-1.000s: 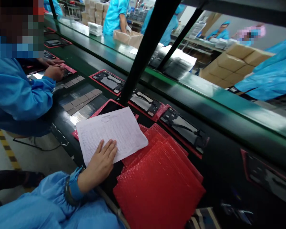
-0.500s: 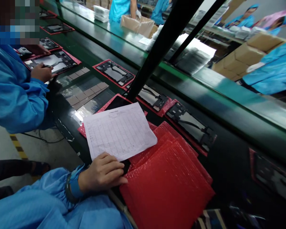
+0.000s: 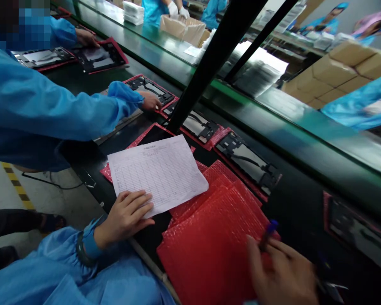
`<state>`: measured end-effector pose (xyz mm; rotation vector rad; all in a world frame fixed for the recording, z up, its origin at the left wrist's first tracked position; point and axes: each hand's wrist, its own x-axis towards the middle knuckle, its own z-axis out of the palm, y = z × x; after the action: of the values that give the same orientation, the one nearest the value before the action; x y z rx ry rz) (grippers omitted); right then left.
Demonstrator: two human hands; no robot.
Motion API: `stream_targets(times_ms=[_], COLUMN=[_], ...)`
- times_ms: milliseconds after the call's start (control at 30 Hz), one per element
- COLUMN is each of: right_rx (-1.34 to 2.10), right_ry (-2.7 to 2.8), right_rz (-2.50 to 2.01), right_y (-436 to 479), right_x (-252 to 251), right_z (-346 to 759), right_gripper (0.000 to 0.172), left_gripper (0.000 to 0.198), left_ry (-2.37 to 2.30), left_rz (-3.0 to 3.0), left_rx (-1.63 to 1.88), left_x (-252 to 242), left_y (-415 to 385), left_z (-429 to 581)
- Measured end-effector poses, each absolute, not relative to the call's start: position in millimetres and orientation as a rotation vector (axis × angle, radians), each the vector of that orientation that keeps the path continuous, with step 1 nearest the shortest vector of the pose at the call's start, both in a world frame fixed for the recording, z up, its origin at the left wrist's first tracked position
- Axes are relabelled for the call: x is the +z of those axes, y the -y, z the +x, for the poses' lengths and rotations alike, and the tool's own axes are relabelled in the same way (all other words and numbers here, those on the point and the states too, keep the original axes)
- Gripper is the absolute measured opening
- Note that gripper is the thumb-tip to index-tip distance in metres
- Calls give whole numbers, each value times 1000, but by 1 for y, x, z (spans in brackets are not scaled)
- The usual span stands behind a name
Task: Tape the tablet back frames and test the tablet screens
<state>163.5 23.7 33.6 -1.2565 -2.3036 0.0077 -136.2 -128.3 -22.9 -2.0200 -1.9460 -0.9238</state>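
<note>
Left hand (image 3: 127,216) lies slack, gripping nothing; right hand (image 3: 285,271), blurred, is closed in a pinch. Bench (image 3: 296,207): supports all items. Red bags (image 3: 206,254): loosely stacked, partly beneath the right hand. Sheet (image 3: 158,173): one corner overlaps the bags; left fingers bear on its near edge, presumably against sliding. Pen (image 3: 271,231): between right thumb and fingers, blue end up, seemingly for secure hold.

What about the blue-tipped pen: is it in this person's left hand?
No, the right hand holds the pen, while the left hand touches the printed sheet.

Brown cartons (image 3: 339,72) stand stacked beyond the long green ledge (image 3: 288,120).
</note>
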Motion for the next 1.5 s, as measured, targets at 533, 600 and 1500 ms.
stream_targets(times_ms=[533, 600, 1500], right_rx=[-27, -43, -94], right_ry=[2658, 2647, 2674], right_rz=[-922, -931, -996], right_y=[-31, -33, -43], right_x=[18, 17, 9], right_z=[53, 47, 21], right_gripper=[31, 31, 42], left_gripper=[30, 30, 34], left_ry=[1979, 1973, 1979], left_rz=[-2058, -2054, -2042], left_rx=[-975, -985, -1155], left_x=[-25, -25, -23], left_y=[128, 128, 125], left_z=[-137, -137, -143])
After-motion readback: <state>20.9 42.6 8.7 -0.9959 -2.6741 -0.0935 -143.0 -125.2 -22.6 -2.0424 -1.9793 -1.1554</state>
